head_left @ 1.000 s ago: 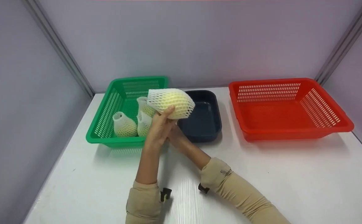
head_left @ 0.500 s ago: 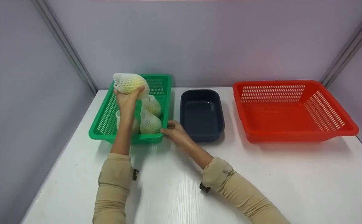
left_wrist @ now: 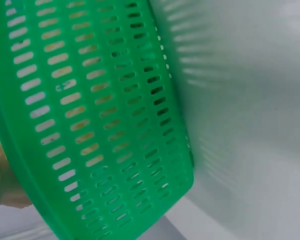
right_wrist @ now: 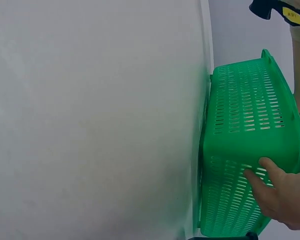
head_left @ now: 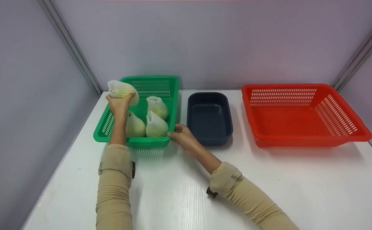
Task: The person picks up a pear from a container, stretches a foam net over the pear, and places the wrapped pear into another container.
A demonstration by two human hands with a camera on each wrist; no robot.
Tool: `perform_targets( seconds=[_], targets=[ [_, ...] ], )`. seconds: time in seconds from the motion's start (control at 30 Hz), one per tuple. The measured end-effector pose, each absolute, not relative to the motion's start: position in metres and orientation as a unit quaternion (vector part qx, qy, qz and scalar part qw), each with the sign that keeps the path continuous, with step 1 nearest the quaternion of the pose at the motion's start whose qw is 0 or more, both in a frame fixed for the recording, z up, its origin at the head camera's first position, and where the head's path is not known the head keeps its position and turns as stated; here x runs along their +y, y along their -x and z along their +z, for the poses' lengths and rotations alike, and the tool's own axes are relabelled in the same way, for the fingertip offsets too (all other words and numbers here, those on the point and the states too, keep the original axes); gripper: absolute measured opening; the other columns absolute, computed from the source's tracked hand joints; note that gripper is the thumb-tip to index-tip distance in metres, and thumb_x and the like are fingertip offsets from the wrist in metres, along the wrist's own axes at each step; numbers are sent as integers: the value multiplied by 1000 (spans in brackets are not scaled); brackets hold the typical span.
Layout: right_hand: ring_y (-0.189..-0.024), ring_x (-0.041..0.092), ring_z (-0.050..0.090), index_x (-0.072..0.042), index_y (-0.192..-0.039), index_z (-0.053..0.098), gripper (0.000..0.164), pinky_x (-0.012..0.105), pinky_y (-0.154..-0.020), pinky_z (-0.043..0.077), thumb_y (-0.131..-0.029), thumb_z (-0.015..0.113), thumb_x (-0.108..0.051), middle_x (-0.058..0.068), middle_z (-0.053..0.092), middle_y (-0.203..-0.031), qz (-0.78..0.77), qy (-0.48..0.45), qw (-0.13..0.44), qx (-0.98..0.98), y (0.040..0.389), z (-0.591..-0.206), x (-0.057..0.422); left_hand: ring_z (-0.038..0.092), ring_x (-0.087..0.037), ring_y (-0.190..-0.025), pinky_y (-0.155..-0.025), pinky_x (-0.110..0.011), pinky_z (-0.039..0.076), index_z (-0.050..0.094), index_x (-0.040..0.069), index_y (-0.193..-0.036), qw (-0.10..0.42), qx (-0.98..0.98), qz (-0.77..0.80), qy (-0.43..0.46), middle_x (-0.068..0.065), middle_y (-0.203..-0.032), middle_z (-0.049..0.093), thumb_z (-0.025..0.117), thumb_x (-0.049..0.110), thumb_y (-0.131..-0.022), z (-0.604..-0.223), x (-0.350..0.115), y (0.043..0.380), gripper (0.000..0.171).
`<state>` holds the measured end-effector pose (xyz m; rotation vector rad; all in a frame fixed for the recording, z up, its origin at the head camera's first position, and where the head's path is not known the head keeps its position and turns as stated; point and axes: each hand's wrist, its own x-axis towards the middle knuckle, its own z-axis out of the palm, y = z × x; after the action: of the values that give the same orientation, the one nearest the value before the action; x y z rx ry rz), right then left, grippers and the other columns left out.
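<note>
My left hand (head_left: 119,103) grips a yellowish fruit in a white foam net (head_left: 122,90), held over the back left of the green basket (head_left: 158,139). In the left wrist view the basket's slotted wall hides most of this hand. Farther in, a netted fruit (head_left: 135,126), another netted fruit (head_left: 156,126) and a third netted fruit (head_left: 159,110) sit in the basket. At its front right corner, my right hand (head_left: 184,137) holds the rim. The right wrist view shows fingers of that hand (right_wrist: 277,187) against the outer wall.
A dark blue rectangular tub (head_left: 209,140) stands just right of the green basket. Beyond it is a wide red basket (head_left: 301,140). The white table (head_left: 237,198) is bounded by a back panel (head_left: 205,48) and side panels.
The left hand has carried the netted fruit leftward from near the tub to over the green basket. The right hand, earlier partly hidden, stays at the basket's corner.
</note>
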<state>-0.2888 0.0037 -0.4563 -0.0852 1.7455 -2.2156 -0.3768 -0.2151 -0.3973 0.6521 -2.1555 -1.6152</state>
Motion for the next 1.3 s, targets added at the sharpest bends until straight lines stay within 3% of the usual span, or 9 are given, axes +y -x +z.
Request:
perform_targets(
  seconds=[0.17, 0.33, 0.6, 0.8, 1.07, 1.3],
  targets=[
    [-111, 31, 48, 12, -129, 33, 45, 41, -96, 36, -90, 53, 1, 28, 39, -125, -768, 33, 165, 618, 284, -455, 7, 42, -28, -118, -96, -37, 36, 21, 4, -136, 128, -799, -538, -236, -16, -130, 40, 74, 33, -74, -404, -219, 385, 87],
    [-112, 32, 47, 10, -129, 33, 44, 39, -95, 38, -91, 53, 0, 29, 36, -126, -766, 39, 170, 619, 280, -451, 9, 36, -34, -122, -98, -41, 33, 8, -1, -140, 72, -848, -477, -220, -23, -135, 34, 75, 38, -73, -408, -221, 392, 103],
    [-109, 29, 49, 11, -126, 35, 43, 36, -92, 41, -89, 54, 1, 29, 38, -125, -771, 42, 167, 614, 279, -451, 9, 21, -37, -131, -105, -40, 20, -13, -5, -141, 9, -873, -441, -208, -28, -144, 17, 71, 32, -77, -419, -221, 389, 111],
    [-109, 29, 48, 10, -127, 35, 43, 42, -96, 37, -89, 54, 0, 29, 38, -126, -767, 40, 167, 619, 280, -452, 11, 22, -40, -130, -104, -44, 23, -17, -5, -139, -26, -881, -429, -198, -32, -143, 16, 70, 33, -79, -419, -219, 385, 112],
    [-109, 29, 48, 10, -125, 36, 43, 41, -94, 38, -88, 55, -1, 27, 42, -123, -759, 41, 159, 630, 279, -455, 10, 16, -40, -132, -104, -46, 22, -24, -3, -137, -105, -890, -410, -169, -30, -146, 4, 68, 24, -80, -417, -216, 384, 112],
    [-111, 30, 48, 12, -127, 34, 45, 38, -94, 40, -88, 55, 1, 28, 40, -125, -765, 42, 161, 622, 280, -454, 9, 19, -40, -131, -104, -46, 22, -24, -4, -137, -144, -901, -372, -171, -31, -145, 8, 66, 25, -82, -411, -212, 379, 109]
  ],
)
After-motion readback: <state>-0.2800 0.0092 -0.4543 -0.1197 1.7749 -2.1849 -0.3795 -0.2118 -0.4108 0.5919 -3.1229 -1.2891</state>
